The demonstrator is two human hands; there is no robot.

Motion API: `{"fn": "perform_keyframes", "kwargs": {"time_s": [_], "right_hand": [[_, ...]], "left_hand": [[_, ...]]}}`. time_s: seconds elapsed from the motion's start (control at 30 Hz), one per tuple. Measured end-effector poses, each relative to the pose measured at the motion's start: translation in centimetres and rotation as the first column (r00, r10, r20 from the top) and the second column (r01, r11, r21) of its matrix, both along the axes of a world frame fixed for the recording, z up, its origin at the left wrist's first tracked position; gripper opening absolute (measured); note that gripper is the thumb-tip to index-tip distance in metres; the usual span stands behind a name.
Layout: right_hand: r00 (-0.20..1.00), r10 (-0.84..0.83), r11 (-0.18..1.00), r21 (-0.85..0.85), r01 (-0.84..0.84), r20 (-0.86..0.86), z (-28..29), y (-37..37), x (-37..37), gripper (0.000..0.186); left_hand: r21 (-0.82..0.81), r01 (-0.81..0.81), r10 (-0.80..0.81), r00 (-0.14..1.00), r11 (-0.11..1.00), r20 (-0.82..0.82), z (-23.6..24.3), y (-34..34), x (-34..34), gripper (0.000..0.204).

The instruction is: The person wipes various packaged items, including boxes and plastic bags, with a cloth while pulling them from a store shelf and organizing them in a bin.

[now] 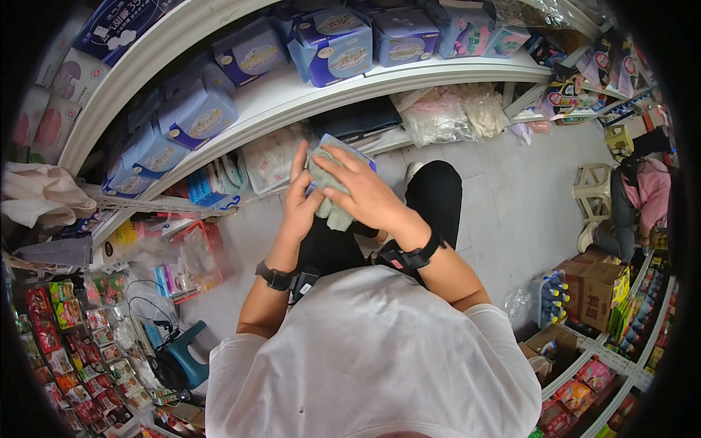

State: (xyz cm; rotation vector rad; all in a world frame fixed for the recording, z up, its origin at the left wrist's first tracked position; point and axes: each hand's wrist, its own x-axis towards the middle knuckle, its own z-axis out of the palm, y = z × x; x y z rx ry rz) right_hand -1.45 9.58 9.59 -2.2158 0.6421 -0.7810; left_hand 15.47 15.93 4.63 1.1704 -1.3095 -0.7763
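In front of the shelves, a small blue-purple package (pixel 363 155) is held up between my hands, mostly covered by them. A grey-green cloth (pixel 336 213) is bunched over it and hangs down below my fingers. My right hand (pixel 361 191) is closed on the cloth, fingers curled and pressing it against the package. My left hand (pixel 298 203) grips the package from its left side, one finger pointing upward; its other fingers are partly hidden behind the cloth.
A white shelf (pixel 270 108) with several blue packages (pixel 332 47) curves ahead. Below it lie plastic-wrapped goods (pixel 431 117). A red basket (pixel 207 252) and a blue stool (pixel 190 354) stand left. At right are a beige stool (pixel 591 191), a person in pink (pixel 652 191) and cartons (pixel 590 290).
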Motion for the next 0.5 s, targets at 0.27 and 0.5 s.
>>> {"fn": "perform_keyframes", "kwargs": {"time_s": [0.27,0.5], "right_hand": [[0.958,-0.247,0.707,0.703,0.077,0.143,-4.6,-3.2,-3.2,0.047],[0.985,0.109,0.989,0.088,-0.121,0.136,0.0,-0.9,-1.4,0.030]], "left_hand": [[-0.046,0.240,-0.238,0.970,0.970,0.047,2.9,1.2,1.5,0.019],[0.010,0.382,-0.376,0.906,0.924,0.195,4.7,0.4,0.8,0.017]]}}
